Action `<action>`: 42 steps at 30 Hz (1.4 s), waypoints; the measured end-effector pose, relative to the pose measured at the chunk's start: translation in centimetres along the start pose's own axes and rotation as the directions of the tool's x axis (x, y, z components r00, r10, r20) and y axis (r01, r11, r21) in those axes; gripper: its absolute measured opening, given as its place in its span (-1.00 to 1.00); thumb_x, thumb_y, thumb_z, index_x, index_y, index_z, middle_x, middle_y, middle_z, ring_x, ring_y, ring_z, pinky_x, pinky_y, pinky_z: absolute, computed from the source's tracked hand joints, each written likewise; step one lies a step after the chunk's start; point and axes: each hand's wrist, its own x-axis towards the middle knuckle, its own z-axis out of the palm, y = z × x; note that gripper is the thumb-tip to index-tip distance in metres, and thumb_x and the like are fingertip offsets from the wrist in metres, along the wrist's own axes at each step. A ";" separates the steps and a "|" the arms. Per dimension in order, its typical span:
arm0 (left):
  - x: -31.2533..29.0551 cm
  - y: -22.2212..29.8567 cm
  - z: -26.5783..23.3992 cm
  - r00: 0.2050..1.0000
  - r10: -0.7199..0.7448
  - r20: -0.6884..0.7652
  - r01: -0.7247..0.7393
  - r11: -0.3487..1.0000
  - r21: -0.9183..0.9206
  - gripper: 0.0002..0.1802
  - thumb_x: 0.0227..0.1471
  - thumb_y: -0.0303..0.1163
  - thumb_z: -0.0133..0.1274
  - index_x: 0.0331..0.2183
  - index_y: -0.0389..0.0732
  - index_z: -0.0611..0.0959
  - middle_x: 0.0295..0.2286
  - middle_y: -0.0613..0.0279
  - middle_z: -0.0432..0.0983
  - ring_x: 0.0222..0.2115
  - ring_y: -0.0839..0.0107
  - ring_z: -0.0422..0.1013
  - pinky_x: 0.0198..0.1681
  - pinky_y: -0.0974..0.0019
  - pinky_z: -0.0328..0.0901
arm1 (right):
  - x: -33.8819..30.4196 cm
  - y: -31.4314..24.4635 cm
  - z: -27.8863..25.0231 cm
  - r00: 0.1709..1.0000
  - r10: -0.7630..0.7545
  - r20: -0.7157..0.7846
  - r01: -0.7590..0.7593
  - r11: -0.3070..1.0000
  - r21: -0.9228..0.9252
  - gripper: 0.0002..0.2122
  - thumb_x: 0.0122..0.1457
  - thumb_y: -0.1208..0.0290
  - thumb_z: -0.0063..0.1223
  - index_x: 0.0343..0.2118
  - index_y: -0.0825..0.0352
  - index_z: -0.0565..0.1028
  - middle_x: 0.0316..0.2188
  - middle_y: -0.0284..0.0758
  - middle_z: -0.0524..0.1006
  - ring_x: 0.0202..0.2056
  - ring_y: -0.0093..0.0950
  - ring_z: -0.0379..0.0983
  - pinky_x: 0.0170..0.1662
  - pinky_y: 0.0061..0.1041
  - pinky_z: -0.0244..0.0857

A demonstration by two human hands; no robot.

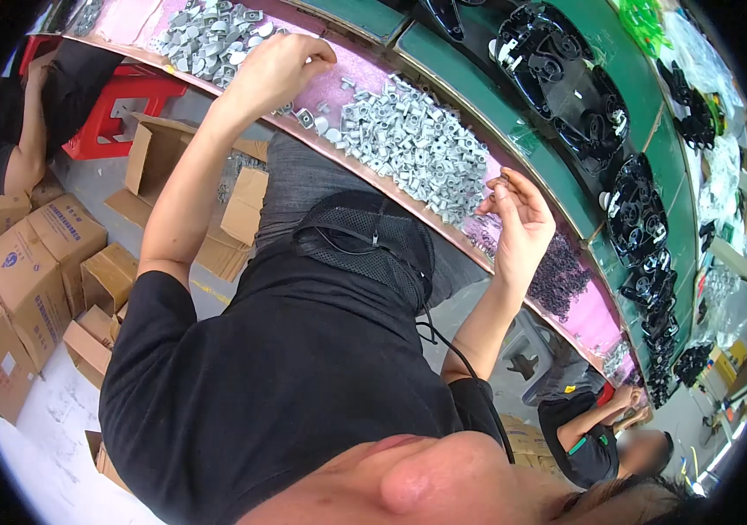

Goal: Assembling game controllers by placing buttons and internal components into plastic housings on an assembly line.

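Note:
My left hand (282, 74) is above the pink work surface (352, 66), between two piles of small grey parts. Its fingers are curled together, and what they hold, if anything, is hidden. Beyond it lies a pile of grey round-capped parts (203, 44). A larger heap of small grey block-like parts (413, 144) spreads between my hands. At that heap's right end, my right hand (524, 219) has its thumb and forefinger pinched together; whatever is between them is too small to name. Beside it is a pile of small dark parts (559, 278).
Glossy black moulded housings (557, 74) stand in a row on the green belt (470, 74) beyond the pink strip. Cardboard boxes (24, 271) and a red stool (120, 109) are at left. Co-workers sit at left (24, 149) and lower right (583, 437).

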 end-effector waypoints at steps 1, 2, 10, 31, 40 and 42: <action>-0.2 0.2 0.0 1.000 0.000 0.000 0.000 1.000 0.001 -0.75 0.16 -0.33 0.16 -0.20 -0.26 0.77 -0.36 -0.04 0.69 -0.35 0.05 0.62 -0.22 0.13 0.48 | 0.1 0.1 0.0 1.000 0.000 0.000 0.000 1.000 0.001 -0.74 0.28 0.66 0.16 0.02 0.56 0.53 -0.25 -0.18 0.63 -0.38 -0.51 0.58 -0.31 -0.53 0.51; -0.3 0.5 0.0 0.999 0.007 0.031 -0.006 0.999 -0.033 -0.75 0.17 -0.32 0.16 -0.20 -0.26 0.77 -0.37 -0.03 0.69 -0.37 0.06 0.62 -0.24 0.13 0.48 | 0.3 0.1 0.0 1.000 0.008 -0.003 -0.008 1.000 0.017 -0.74 0.28 0.65 0.16 0.02 0.56 0.53 -0.25 -0.17 0.64 -0.38 -0.50 0.58 -0.30 -0.53 0.52; 1.1 1.4 2.2 0.985 -0.147 0.094 0.153 0.987 -0.054 -0.72 0.10 -0.22 0.26 -0.27 -0.25 0.78 -0.49 -0.02 0.67 -0.41 0.03 0.63 -0.24 0.07 0.48 | 0.4 -0.1 0.9 0.999 0.011 0.031 -0.011 1.000 -0.004 -0.74 0.29 0.63 0.15 0.01 0.55 0.53 -0.22 -0.13 0.63 -0.38 -0.49 0.57 -0.30 -0.47 0.55; -3.1 6.2 0.6 0.976 0.034 0.217 0.192 0.351 -0.916 -0.65 0.32 -0.39 0.10 0.09 -0.26 0.63 -0.50 0.42 0.52 -0.50 0.70 0.41 -0.48 0.51 0.38 | 1.8 -0.1 7.0 0.957 0.151 0.248 -0.239 0.893 0.381 -0.78 0.31 0.58 0.11 -0.02 0.47 0.45 -0.24 -0.04 0.64 -0.36 -0.30 0.66 -0.25 -0.37 0.63; -4.3 9.6 3.3 0.969 -0.146 0.198 0.229 0.244 -0.942 -0.79 0.26 -0.50 0.14 -0.07 -0.30 0.68 -0.40 0.31 0.62 -0.50 0.65 0.47 -0.52 0.55 0.33 | 2.3 1.1 9.8 0.950 0.104 0.294 -0.220 0.891 0.398 -0.80 0.35 0.55 0.07 -0.01 0.47 0.45 -0.32 -0.16 0.62 -0.39 -0.43 0.61 -0.30 -0.46 0.57; -4.4 9.4 3.4 0.975 -0.135 0.177 0.208 0.266 -0.941 -0.79 0.25 -0.51 0.16 -0.08 -0.30 0.68 -0.37 0.31 0.64 -0.47 0.63 0.48 -0.48 0.55 0.34 | 2.3 1.2 9.8 0.957 0.087 0.275 -0.197 0.893 0.405 -0.80 0.36 0.54 0.06 -0.01 0.46 0.45 -0.35 -0.21 0.60 -0.41 -0.48 0.58 -0.32 -0.49 0.53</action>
